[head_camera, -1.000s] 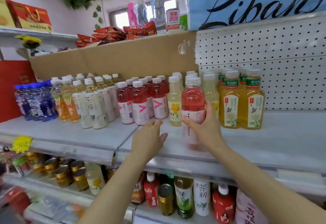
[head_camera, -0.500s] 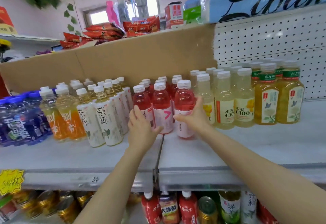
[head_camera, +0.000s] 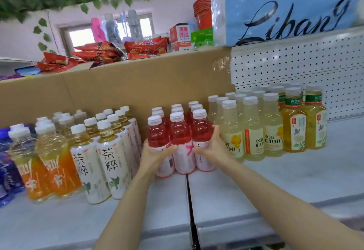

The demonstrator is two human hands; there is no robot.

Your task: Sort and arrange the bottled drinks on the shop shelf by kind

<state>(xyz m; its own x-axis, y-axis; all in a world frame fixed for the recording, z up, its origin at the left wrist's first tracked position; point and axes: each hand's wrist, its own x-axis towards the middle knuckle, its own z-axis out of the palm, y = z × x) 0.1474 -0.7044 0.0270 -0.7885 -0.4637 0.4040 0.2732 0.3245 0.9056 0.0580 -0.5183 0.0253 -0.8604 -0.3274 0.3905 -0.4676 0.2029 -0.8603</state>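
Several red drink bottles (head_camera: 180,131) with white caps stand in rows at the middle of the grey shelf (head_camera: 295,174). My left hand (head_camera: 155,154) is wrapped around the front left red bottle (head_camera: 158,137). My right hand (head_camera: 213,147) presses on the front right red bottle (head_camera: 201,131). The two hands squeeze the front row of three between them. White-labelled tea bottles (head_camera: 109,157) stand to the left, then orange drink bottles (head_camera: 49,159). Pale yellow C100 bottles (head_camera: 254,131) and amber tea bottles (head_camera: 295,123) stand to the right.
Blue wrapped bottles (head_camera: 7,163) sit at the far left. A cardboard panel (head_camera: 128,84) and a white pegboard (head_camera: 295,66) back the shelf. Red snack packs (head_camera: 98,52) lie above the cardboard. A seam (head_camera: 190,200) splits the shelf in front of the red bottles.
My right hand has set the red bottle into the front row beside the others. My left hand has closed on the leftmost red bottle, and both hands now press the row together.
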